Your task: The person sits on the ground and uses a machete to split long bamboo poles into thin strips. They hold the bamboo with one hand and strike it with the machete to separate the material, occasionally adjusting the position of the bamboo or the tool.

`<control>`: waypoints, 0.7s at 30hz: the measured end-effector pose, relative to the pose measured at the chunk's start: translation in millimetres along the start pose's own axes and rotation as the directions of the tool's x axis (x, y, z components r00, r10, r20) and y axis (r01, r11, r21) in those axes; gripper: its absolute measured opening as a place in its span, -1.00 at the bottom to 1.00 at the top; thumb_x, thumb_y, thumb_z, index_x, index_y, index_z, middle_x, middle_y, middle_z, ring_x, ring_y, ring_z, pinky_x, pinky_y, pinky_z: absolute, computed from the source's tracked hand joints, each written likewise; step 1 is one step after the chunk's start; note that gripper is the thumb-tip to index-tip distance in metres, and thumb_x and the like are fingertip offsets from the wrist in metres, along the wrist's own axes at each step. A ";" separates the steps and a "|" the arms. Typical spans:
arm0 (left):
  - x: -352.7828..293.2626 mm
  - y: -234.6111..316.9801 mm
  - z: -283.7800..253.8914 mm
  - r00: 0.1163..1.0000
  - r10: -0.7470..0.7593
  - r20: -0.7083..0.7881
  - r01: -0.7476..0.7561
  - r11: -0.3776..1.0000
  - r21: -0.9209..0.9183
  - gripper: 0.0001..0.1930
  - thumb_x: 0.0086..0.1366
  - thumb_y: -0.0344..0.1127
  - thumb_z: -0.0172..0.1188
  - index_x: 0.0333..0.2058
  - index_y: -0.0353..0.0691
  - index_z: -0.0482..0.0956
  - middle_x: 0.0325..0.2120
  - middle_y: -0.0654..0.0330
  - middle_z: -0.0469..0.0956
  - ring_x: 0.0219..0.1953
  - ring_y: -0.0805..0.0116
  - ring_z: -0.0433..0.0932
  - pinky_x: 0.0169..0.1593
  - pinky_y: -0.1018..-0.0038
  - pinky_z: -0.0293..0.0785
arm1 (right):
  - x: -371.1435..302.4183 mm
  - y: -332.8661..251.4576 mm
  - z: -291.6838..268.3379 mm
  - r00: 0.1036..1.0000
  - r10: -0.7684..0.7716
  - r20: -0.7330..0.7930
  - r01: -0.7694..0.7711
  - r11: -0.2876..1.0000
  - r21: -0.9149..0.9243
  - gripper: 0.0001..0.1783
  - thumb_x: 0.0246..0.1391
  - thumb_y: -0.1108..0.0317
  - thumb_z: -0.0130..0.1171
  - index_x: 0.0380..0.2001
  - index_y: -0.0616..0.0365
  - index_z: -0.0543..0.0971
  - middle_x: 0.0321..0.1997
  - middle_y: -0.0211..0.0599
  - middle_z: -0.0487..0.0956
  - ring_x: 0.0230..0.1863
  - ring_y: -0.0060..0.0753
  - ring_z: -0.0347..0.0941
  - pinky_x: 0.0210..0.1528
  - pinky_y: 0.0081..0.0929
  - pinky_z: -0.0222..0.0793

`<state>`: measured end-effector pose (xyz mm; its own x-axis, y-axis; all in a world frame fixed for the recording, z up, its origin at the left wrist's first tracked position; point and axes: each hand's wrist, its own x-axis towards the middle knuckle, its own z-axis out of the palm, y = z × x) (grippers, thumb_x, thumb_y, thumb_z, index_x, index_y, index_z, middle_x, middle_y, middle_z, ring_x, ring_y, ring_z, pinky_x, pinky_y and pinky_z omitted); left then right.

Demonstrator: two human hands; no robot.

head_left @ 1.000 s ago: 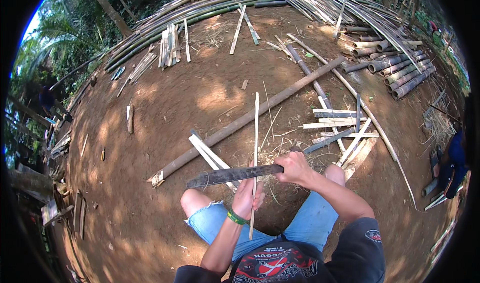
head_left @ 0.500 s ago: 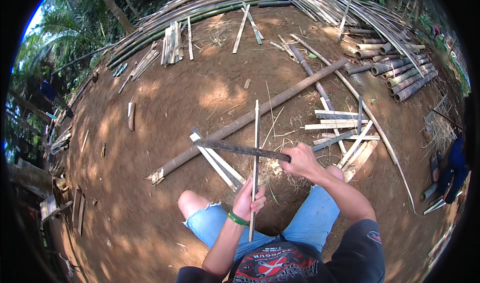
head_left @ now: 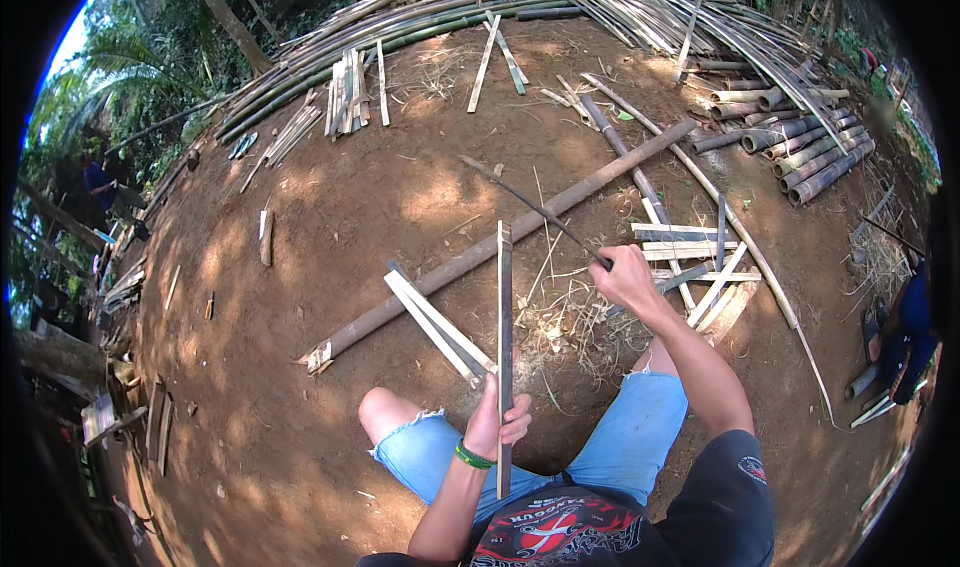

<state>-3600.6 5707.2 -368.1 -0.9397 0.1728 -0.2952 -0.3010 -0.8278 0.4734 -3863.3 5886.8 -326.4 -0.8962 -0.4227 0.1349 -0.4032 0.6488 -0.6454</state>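
Observation:
My left hand (head_left: pixel 496 419) is closed round the lower part of a bamboo slat (head_left: pixel 505 327), held upright between my knees with its dark face partly showing. My right hand (head_left: pixel 628 279) grips the handle of a machete (head_left: pixel 545 212), whose long dark blade points away to the far left, apart from the slat. Just beyond the left knee, two pale split bamboo strips (head_left: pixel 432 322) lean in a narrow V. Thin shavings (head_left: pixel 570 332) litter the ground in front of me, below the right hand.
A thick bamboo pole (head_left: pixel 460 260) lies diagonally across the ground ahead. Cut slats (head_left: pixel 690 250) are stacked to the right, beside a long thin pole (head_left: pixel 745 232). Bamboo tubes (head_left: pixel 820 157) are piled at the far right. Another person (head_left: pixel 912 312) is at the right edge.
The machete has come off the slat and swung right, its tip now pointing farther away. My right hand has moved right and farther out. The slat has turned, showing a broader face.

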 end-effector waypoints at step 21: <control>56.8 13.5 -24.6 0.719 0.598 -0.355 -0.486 0.797 0.358 -0.60 0.57 -0.07 -0.15 0.30 0.09 0.15 -0.51 0.39 0.24 -0.55 0.61 0.21 -0.49 0.59 0.25 | -74.1 53.4 92.7 0.896 0.360 0.262 -0.445 0.726 0.525 -0.53 -0.02 -0.02 0.42 -0.63 0.19 0.59 -0.72 -0.36 0.49 -0.65 -0.49 0.39 -0.51 -0.38 0.31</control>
<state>-3654.0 5692.7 -398.9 -0.7974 -0.5603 -0.2242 0.1588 -0.5532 0.8178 -3801.2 5894.1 -440.5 -0.8990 -0.3109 -0.3083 0.2034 0.3270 -0.9229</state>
